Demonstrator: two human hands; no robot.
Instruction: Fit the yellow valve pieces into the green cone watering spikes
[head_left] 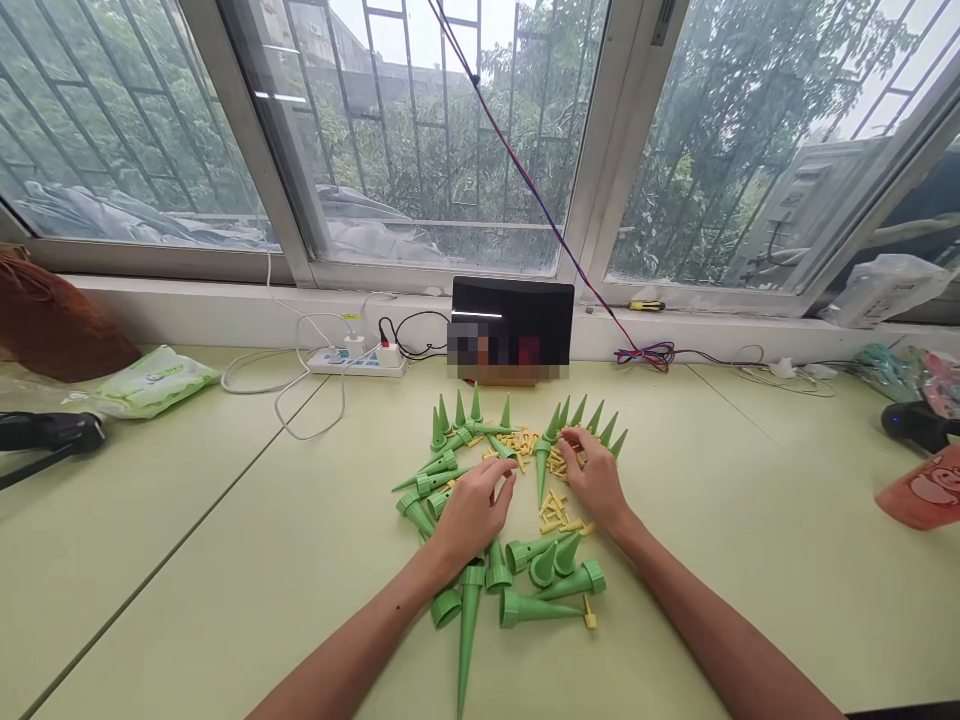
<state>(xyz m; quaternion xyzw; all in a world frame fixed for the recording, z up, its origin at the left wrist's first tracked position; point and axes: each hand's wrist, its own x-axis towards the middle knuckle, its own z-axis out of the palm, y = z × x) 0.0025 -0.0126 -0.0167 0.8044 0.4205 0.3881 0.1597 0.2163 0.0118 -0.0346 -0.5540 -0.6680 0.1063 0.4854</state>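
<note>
My left hand [474, 508] hovers over the left part of a pile of green plastic watering spikes [469, 630], its fingers loosely bent and a gap showing by the thumb. Nothing can be made out in it. Close to its fingertips lies a green spike [501, 447]. My right hand [596, 475] is at the right of the pile, with thumb and forefinger apart beside a spike [541, 468] that points toward me. Several spikes [596, 416] stand tip-up behind it. Small yellow valve-like pieces [553, 512] lie between the hands, some partly hidden by my fingers.
A black screen [514, 325] stands at the back by the window, its lower part blurred. To its left are a white power strip [358, 362] with cables and a green wipes packet [157, 382]. A red-blue cable [645, 355] and an orange-red item [922, 490] are on the right.
</note>
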